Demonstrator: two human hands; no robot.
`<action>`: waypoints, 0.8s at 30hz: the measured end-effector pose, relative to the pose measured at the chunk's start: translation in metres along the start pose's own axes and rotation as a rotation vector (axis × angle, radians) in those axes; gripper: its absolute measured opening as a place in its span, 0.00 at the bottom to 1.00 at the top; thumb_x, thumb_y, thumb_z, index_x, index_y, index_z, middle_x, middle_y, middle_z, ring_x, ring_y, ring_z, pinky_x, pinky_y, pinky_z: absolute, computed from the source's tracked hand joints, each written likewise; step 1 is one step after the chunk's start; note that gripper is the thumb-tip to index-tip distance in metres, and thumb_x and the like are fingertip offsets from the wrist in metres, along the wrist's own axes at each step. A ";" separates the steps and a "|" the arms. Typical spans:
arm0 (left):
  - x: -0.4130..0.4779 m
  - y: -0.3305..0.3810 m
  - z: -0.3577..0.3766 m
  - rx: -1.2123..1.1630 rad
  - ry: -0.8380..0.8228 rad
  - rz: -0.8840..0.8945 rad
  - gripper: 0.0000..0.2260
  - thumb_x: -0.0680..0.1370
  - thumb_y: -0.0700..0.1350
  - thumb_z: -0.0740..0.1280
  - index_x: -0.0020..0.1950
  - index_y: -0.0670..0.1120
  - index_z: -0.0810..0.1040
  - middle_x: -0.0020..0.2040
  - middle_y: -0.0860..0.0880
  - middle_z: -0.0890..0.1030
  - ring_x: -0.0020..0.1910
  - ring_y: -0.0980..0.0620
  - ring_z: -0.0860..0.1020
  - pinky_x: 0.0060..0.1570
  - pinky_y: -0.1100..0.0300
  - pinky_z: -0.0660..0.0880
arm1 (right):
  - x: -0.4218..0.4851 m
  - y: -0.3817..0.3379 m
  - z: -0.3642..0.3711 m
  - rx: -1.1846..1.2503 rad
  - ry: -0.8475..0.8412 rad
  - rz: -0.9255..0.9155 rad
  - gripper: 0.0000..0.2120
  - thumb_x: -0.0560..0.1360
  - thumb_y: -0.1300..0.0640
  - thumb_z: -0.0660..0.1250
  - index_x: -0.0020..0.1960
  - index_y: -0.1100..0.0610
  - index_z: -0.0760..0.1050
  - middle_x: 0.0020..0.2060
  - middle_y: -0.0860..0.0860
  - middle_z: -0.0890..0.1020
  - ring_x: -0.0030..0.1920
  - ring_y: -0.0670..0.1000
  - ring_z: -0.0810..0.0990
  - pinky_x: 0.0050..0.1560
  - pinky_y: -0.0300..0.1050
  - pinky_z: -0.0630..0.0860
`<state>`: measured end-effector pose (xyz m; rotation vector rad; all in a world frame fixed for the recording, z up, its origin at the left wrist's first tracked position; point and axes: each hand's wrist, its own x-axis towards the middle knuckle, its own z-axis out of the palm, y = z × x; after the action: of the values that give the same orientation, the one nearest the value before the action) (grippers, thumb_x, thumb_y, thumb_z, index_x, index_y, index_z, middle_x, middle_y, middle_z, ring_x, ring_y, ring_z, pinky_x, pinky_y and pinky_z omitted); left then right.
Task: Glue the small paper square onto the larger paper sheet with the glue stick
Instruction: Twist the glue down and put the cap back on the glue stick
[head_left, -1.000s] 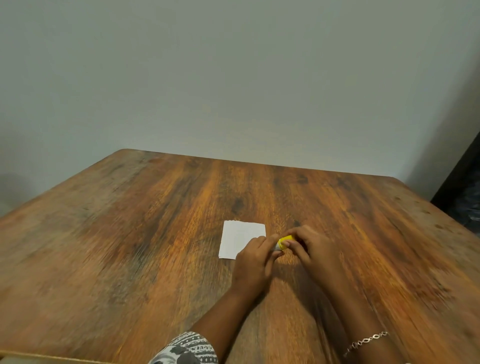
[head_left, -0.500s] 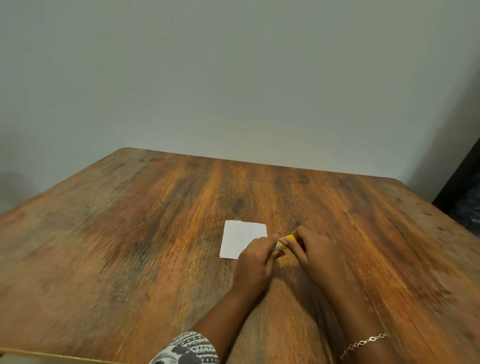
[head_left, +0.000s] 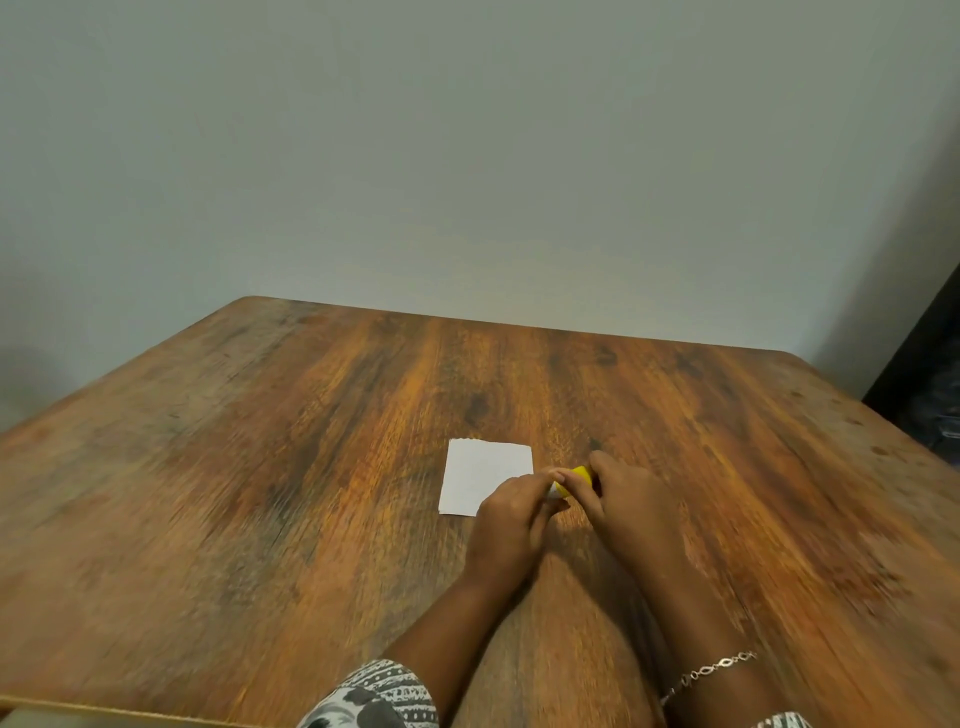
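Observation:
A white paper sheet (head_left: 483, 475) lies flat near the middle of the wooden table (head_left: 260, 467). Just right of it, both hands meet around a small yellow glue stick (head_left: 571, 480). My left hand (head_left: 511, 525) pinches its pale left end, and its knuckles cover the paper's near right corner. My right hand (head_left: 631, 499) wraps the yellow right end. Most of the stick is hidden by fingers. No separate small paper square shows in this view.
A plain grey wall (head_left: 467, 182) rises behind the table's far edge. Something dark (head_left: 930, 395) stands off the right side. A patterned sleeve (head_left: 374, 696) and a bracelet (head_left: 711, 670) sit at the bottom of the view.
The hands stay together on the glue stick and shift very slightly; the right fingers have slid a little along the yellow end. The paper has not moved.

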<state>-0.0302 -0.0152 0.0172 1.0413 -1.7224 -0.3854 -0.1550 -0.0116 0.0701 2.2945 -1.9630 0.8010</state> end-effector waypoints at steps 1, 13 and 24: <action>0.000 0.000 0.000 -0.005 0.002 0.000 0.15 0.76 0.50 0.61 0.58 0.46 0.78 0.51 0.46 0.84 0.49 0.51 0.80 0.48 0.68 0.73 | -0.001 0.000 0.001 0.050 0.027 -0.002 0.14 0.74 0.42 0.59 0.40 0.52 0.69 0.29 0.44 0.69 0.30 0.43 0.68 0.31 0.35 0.61; 0.000 0.001 0.000 -0.036 -0.014 -0.011 0.15 0.76 0.51 0.60 0.56 0.45 0.78 0.48 0.47 0.84 0.45 0.56 0.79 0.44 0.72 0.71 | -0.009 0.000 0.014 0.408 0.127 0.059 0.21 0.68 0.35 0.59 0.41 0.54 0.70 0.29 0.53 0.79 0.27 0.52 0.77 0.30 0.56 0.76; 0.001 -0.002 0.002 -0.031 -0.025 0.020 0.18 0.75 0.54 0.55 0.55 0.47 0.77 0.46 0.47 0.83 0.43 0.57 0.79 0.42 0.68 0.73 | -0.017 -0.007 0.026 0.886 0.139 0.148 0.03 0.72 0.56 0.68 0.41 0.52 0.74 0.31 0.50 0.76 0.32 0.48 0.73 0.32 0.47 0.70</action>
<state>-0.0314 -0.0172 0.0157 1.0002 -1.7423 -0.4126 -0.1402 -0.0033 0.0431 2.3289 -1.9614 2.1273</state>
